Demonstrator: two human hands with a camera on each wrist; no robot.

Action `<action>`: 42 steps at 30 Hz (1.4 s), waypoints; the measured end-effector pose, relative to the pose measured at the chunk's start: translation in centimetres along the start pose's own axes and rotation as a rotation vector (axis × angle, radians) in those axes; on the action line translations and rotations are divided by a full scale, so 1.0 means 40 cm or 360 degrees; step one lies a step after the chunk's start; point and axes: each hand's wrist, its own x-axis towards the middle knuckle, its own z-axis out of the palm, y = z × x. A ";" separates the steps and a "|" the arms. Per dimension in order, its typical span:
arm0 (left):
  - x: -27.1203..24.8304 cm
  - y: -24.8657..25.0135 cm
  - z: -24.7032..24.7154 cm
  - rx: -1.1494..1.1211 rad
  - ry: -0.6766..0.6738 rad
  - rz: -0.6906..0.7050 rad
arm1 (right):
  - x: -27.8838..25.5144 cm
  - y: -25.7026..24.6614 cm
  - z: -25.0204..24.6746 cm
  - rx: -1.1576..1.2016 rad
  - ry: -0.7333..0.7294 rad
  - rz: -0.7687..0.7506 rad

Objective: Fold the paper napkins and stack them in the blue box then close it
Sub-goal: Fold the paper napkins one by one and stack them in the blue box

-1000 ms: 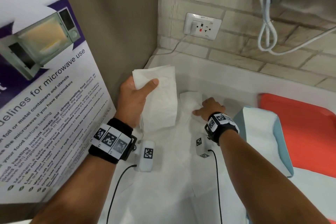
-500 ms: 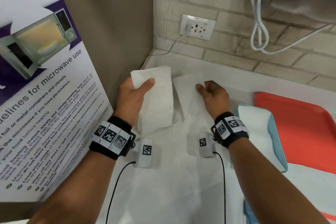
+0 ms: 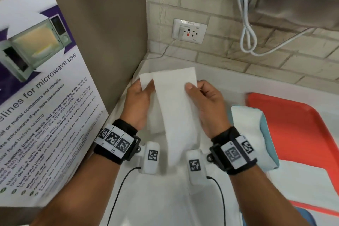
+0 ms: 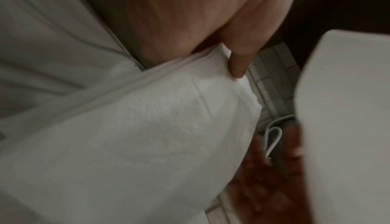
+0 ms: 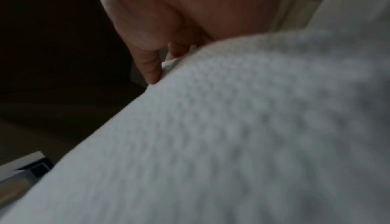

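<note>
Pinching folded napkin (image 3: 176,115) (long axis hanging near-vertical), right hand (image 3: 207,104), left hand (image 3: 139,104) gripping another napkin (image 3: 145,80).

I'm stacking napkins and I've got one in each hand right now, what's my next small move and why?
Probably lay the right hand's napkin squarely over the left hand's napkin. They already overlap, each pinched at a top corner, and the blue box to your right already holds white napkins.
</note>
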 end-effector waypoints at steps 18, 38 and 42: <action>-0.023 -0.025 0.000 0.0223 -0.0155 0.0105 | -0.002 0.095 0.019 -0.0053 0.0151 0.0094; 0.017 0.011 -0.063 0.0070 0.0073 0.0153 | 0.109 0.184 -0.211 -0.1483 0.0115 0.0539; 0.015 0.007 -0.062 0.0057 0.0079 0.0140 | 0.128 0.238 -0.201 -0.2093 -0.0027 0.0834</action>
